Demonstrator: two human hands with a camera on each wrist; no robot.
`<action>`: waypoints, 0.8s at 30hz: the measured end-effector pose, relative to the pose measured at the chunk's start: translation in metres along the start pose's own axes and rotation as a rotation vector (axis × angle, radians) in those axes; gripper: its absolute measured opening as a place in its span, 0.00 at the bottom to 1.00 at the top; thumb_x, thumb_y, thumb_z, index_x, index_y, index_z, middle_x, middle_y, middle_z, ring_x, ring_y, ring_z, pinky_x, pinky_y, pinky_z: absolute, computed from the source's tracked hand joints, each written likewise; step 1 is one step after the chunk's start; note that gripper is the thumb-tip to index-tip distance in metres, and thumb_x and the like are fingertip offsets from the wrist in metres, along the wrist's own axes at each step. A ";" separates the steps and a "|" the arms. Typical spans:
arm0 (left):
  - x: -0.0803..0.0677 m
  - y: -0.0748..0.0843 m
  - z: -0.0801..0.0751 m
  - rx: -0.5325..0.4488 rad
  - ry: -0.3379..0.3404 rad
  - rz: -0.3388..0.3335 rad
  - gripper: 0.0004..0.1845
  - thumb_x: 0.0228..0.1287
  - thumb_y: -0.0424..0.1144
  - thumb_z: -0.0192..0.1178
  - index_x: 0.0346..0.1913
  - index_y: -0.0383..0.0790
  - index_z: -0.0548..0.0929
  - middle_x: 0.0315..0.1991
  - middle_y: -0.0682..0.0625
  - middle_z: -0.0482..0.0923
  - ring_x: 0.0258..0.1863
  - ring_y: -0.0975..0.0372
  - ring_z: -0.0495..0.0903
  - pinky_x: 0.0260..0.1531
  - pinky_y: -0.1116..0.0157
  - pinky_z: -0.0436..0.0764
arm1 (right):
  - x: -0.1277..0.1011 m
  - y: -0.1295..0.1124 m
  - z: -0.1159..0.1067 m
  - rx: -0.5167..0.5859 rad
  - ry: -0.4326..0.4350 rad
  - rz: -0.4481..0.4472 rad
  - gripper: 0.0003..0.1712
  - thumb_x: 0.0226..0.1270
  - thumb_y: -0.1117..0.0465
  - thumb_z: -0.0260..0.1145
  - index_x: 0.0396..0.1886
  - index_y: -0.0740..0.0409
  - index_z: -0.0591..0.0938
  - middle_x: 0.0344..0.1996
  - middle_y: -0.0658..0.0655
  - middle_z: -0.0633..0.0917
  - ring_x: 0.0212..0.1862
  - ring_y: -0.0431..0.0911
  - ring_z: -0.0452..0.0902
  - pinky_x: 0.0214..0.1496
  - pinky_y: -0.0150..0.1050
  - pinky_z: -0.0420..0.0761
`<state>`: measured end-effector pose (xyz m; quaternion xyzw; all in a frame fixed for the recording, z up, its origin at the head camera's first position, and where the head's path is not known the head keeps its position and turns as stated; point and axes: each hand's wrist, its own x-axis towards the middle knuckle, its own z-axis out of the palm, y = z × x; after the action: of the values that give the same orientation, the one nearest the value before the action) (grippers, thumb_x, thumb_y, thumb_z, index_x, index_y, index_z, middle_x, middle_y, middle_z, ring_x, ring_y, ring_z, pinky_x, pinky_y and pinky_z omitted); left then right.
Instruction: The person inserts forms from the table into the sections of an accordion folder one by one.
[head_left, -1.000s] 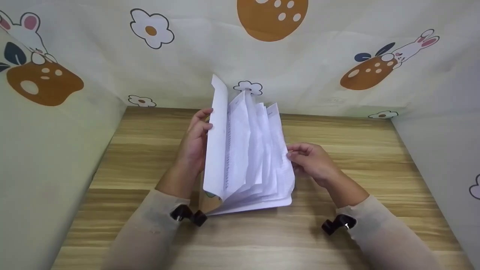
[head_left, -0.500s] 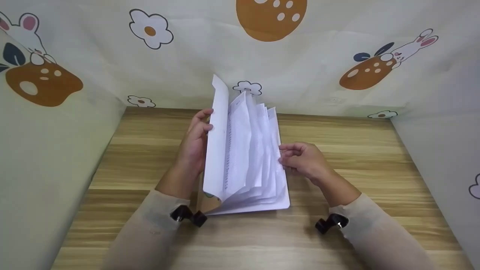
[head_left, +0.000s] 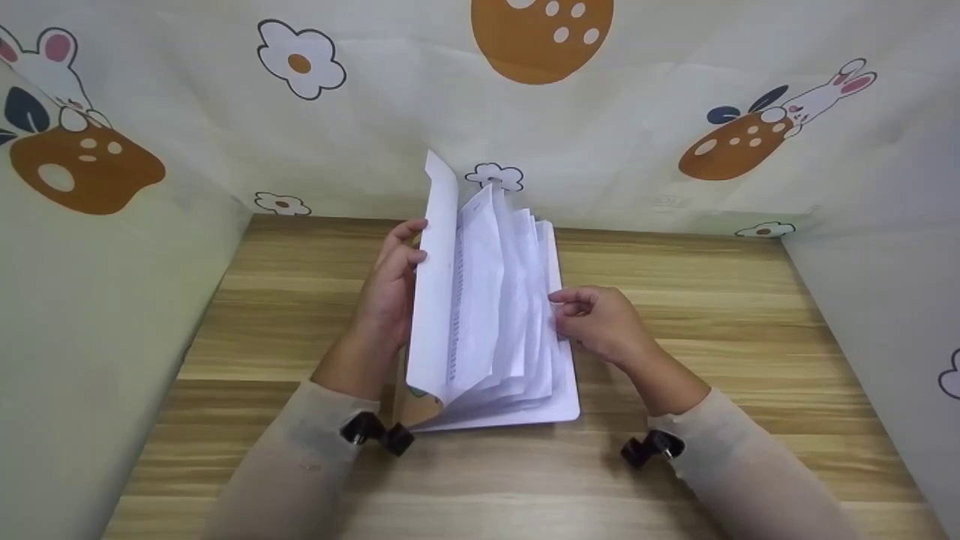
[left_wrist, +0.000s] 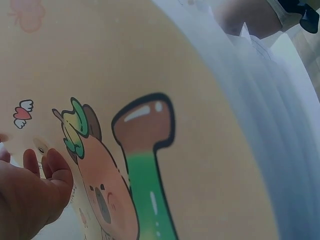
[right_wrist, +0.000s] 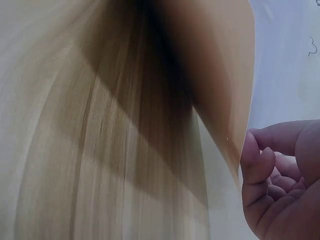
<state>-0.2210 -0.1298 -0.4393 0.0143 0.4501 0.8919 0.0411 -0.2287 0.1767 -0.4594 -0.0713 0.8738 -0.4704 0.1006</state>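
Note:
A notebook [head_left: 478, 285] with white inner pages and a line of binding along its inner side stands partly fanned open on the table. Its tan cover [left_wrist: 210, 150] carries a cartoon character with a green and brown shape, as the left wrist view shows. My left hand [head_left: 385, 292] holds the raised front cover from behind, fingertips bent over its edge. At the other side, my right hand [head_left: 600, 321] pinches the edge of the back cover [right_wrist: 220, 75] between thumb and fingers. Several loose pages [head_left: 517, 300] stand spread between the covers.
Beneath the notebook is a wood-grain table [head_left: 285, 300]. A pale wall covering [head_left: 622, 135] with rabbits, flowers and orange fruit rises right behind it. Pale side walls [head_left: 112, 315] bound the table. Each sleeve bears a black wrist mount [head_left: 651, 448].
My right hand has moved left, and the notebook's right side has come down and inward with it. The rightmost pages have dropped back toward the others. My left hand holds the front cover as before.

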 end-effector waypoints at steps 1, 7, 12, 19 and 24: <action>0.000 0.000 0.000 -0.001 0.000 -0.001 0.22 0.72 0.34 0.47 0.64 0.57 0.71 0.63 0.43 0.72 0.60 0.47 0.76 0.44 0.62 0.84 | 0.000 0.000 0.000 -0.002 0.001 -0.003 0.20 0.64 0.66 0.71 0.56 0.63 0.89 0.39 0.58 0.93 0.37 0.37 0.85 0.35 0.29 0.83; 0.000 0.000 0.000 0.005 0.015 0.002 0.22 0.71 0.34 0.48 0.64 0.57 0.72 0.62 0.44 0.73 0.59 0.47 0.77 0.44 0.61 0.84 | 0.000 0.001 -0.004 0.062 0.027 0.003 0.19 0.66 0.65 0.72 0.57 0.61 0.89 0.40 0.58 0.92 0.38 0.39 0.86 0.40 0.32 0.87; 0.000 -0.001 0.000 -0.009 0.032 0.002 0.21 0.71 0.34 0.47 0.63 0.56 0.73 0.60 0.45 0.75 0.57 0.49 0.78 0.43 0.62 0.84 | 0.002 0.003 -0.015 0.173 0.060 -0.001 0.20 0.70 0.64 0.73 0.59 0.65 0.87 0.39 0.57 0.89 0.37 0.42 0.88 0.41 0.35 0.89; 0.000 -0.002 0.000 0.005 0.019 -0.008 0.22 0.73 0.34 0.47 0.66 0.57 0.71 0.61 0.44 0.74 0.60 0.47 0.77 0.45 0.61 0.84 | 0.002 0.010 -0.040 0.315 0.092 -0.009 0.19 0.74 0.61 0.70 0.61 0.62 0.84 0.38 0.48 0.90 0.39 0.41 0.89 0.38 0.33 0.85; 0.001 -0.005 0.001 0.001 -0.007 -0.014 0.22 0.72 0.33 0.47 0.65 0.56 0.71 0.61 0.44 0.73 0.59 0.46 0.78 0.45 0.60 0.84 | -0.002 0.014 -0.055 0.382 0.124 -0.014 0.14 0.76 0.62 0.69 0.57 0.57 0.85 0.38 0.44 0.91 0.39 0.40 0.89 0.39 0.33 0.84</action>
<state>-0.2221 -0.1261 -0.4425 0.0143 0.4507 0.8913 0.0487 -0.2403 0.2287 -0.4412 -0.0278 0.7726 -0.6318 0.0549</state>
